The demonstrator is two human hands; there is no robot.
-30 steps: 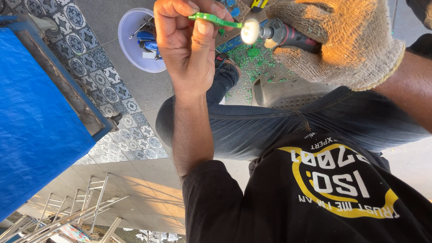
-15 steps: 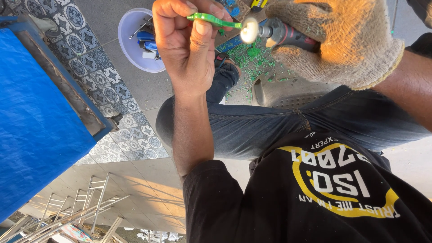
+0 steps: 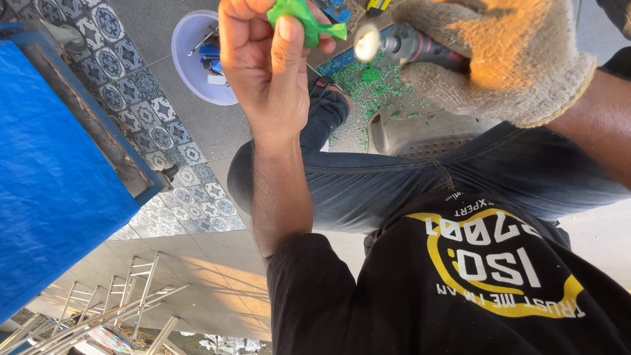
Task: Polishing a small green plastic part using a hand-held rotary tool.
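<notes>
My left hand [image 3: 263, 72] is bare and pinches a small green plastic piece [image 3: 303, 20] between thumb and fingers at the top of the view. My right hand [image 3: 506, 59] wears a beige knit glove and grips a dark rotary tool [image 3: 424, 49]. The tool's round white disc [image 3: 367, 45] is blurred and sits just right of the green piece's tip, a small gap between them. Below both hands are my bent knee in dark jeans [image 3: 394, 184] and my black shirt [image 3: 473, 289].
Green shavings [image 3: 368, 82] litter the ground under the tool, beside a grey sandal [image 3: 420, 135]. A white bowl [image 3: 187, 66] holding small tools stands on the floor. A blue tarp-covered block [image 3: 52, 190] fills the left, by patterned tiles [image 3: 148, 128]. Metal frames [image 3: 118, 302] lie lower left.
My left hand has turned the green piece, which now shows a broader face. The disc touched the piece before and now stands slightly off its tip.
</notes>
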